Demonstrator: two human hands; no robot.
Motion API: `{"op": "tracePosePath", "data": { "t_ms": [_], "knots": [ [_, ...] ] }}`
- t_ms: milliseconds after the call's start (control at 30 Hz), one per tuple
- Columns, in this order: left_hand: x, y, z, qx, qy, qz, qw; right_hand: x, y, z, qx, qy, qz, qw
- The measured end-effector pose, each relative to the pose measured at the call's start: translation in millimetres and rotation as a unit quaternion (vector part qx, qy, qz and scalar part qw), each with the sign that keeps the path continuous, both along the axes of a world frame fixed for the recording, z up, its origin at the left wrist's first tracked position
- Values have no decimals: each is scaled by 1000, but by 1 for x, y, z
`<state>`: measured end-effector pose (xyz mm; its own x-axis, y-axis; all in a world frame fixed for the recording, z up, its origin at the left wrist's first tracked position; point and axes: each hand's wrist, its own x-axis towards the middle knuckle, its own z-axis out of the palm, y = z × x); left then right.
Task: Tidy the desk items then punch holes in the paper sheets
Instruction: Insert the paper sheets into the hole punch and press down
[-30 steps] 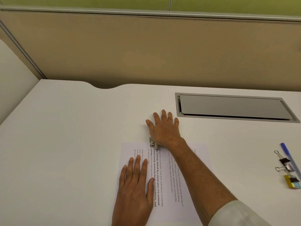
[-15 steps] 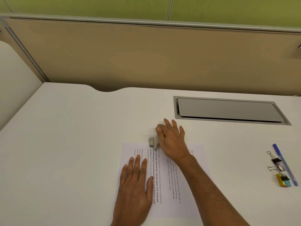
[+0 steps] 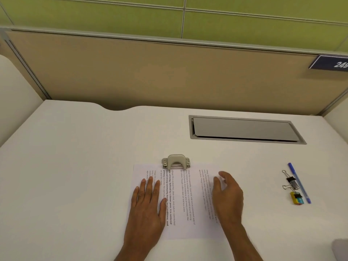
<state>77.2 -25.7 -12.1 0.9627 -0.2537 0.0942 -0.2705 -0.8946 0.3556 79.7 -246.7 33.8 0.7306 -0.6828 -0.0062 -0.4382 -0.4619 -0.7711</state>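
Paper sheets [image 3: 197,223] lie flat on the white desk [image 3: 75,166], their far edge tucked into the mouth of the hole punch [image 3: 176,162], which sits squarely at the middle of that edge. Left hand [image 3: 146,206], on the near-left side of the punch, lies palm down on the sheets with fingers straight and close together, pressing the stack in place. Right hand [image 3: 228,196], on the near-right side of the punch, is over the sheets with fingers loosely curled and nothing in them; whether it touches the paper cannot be told. No hand is on the punch lever, which stands raised. Well to the right of the punch, a blue pen [image 3: 299,182] lies just beside a short row of binder clips [image 3: 291,182], all lined up alike; on that evidence the tidying part appears complete. A grey cable hatch [image 3: 243,129] is set into the desk beyond and to the right of the punch. Assessment: the punching stage is under way, with paper seated and steadied. Whether holes are already cut cannot be confirmed, as the punch hides that edge. Outstanding, as judged: a press if none has been made, then withdrawal of the sheets and a check of the holes.
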Motion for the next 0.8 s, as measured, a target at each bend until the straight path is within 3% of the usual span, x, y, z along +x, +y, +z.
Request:
{"op": "tracePosePath", "data": {
  "t_ms": [167,433,800],
  "knots": [
    [-1,0,2,2,-3,17,1000,-30,-10,7,-1,69,-27,997],
    [-2,0,7,-9,-5,35,999,-48,-6,22,6,200,21,980],
    [-2,-2,9,5,3,38,999,-54,-5,29,-33,258,71,963]
  ]
}}
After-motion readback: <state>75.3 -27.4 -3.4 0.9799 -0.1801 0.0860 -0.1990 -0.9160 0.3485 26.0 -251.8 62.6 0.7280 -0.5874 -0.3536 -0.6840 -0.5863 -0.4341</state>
